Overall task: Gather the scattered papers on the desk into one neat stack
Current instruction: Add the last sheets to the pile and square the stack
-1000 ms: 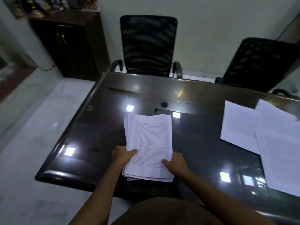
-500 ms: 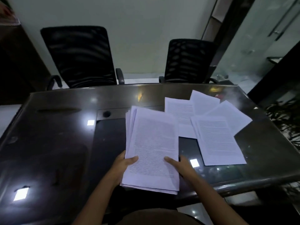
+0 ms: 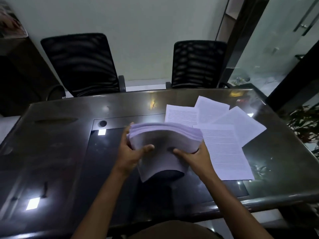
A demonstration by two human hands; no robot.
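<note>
White printed papers, a thick bowed stack (image 3: 164,140), now stand tipped up between your two hands over the dark glossy glass-topped desk (image 3: 69,152); half a second ago they lay printed face up and nearly flat in your grasp. Your left hand (image 3: 131,156) curls round the stack's left side, thumb across the near face. Your right hand (image 3: 195,156) clamps the right side the same way. The sheet ends along the top are stepped, not flush, and whether the lower edge touches the desk cannot be told. This looks like the start of squaring the pile, probably by tapping it on edge. Several loose white printed sheets (image 3: 224,145) lie fanned and overlapping on the desk just right of the stack, not yet gathered, so the job is only partway done.
</note>
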